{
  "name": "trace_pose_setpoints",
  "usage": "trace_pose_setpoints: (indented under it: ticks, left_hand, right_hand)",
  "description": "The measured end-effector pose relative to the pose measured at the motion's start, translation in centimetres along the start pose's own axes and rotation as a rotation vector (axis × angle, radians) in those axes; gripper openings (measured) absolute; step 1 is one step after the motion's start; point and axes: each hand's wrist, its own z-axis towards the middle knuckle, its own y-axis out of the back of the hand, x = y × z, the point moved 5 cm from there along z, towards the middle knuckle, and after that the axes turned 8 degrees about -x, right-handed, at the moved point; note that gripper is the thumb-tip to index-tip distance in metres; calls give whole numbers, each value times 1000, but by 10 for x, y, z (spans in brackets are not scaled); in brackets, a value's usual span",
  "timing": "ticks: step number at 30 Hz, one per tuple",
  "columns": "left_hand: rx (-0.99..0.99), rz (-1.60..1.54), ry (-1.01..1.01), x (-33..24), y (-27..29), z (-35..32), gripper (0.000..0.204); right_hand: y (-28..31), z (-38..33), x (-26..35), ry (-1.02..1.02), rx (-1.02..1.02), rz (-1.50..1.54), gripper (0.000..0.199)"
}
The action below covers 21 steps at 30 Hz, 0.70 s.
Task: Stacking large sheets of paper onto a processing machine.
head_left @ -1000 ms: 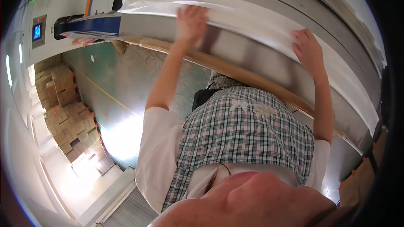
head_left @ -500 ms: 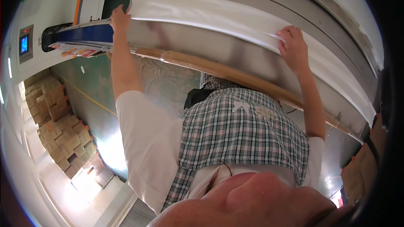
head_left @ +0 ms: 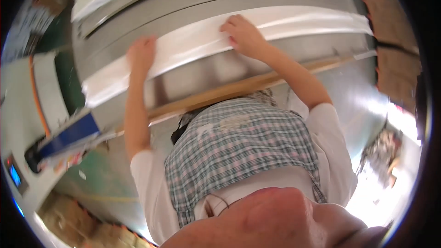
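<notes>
**Both hands flat on a white sheet at the machine**

While I watch from afar, the left hand (head_left: pixel 141 54) and right hand (head_left: pixel 244 34) press flat on a long white sheet (head_left: pixel 193 46), fingers spread slightly and clamped on nothing. That sheet lies under the fingers, across a curved grey metal machine (head_left: pixel 220 0). Below the fingers runs a wooden rail (head_left: pixel 239 89).

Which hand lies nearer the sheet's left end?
The left hand: it presses flat on the white sheet near its left end, while the right hand rests mid-sheet.
</notes>
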Motion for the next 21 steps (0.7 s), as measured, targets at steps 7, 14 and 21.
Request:
trace_pose_setpoints:
  ticks: [7, 14, 21]
  left_hand:
    - [-49, 31, 56, 162, 17, -97, 26]
    - [-46, 769, 268, 205, 88, -103, 37]
    - [51, 448, 482, 32, 0, -65, 50]
  right_hand:
    - [47, -52, -80, -249, 38, -206, 32]
    - [121, -94, -214, -306, -93, -333, 31]
    - [179, -140, -311, -384, -104, -481, 44]
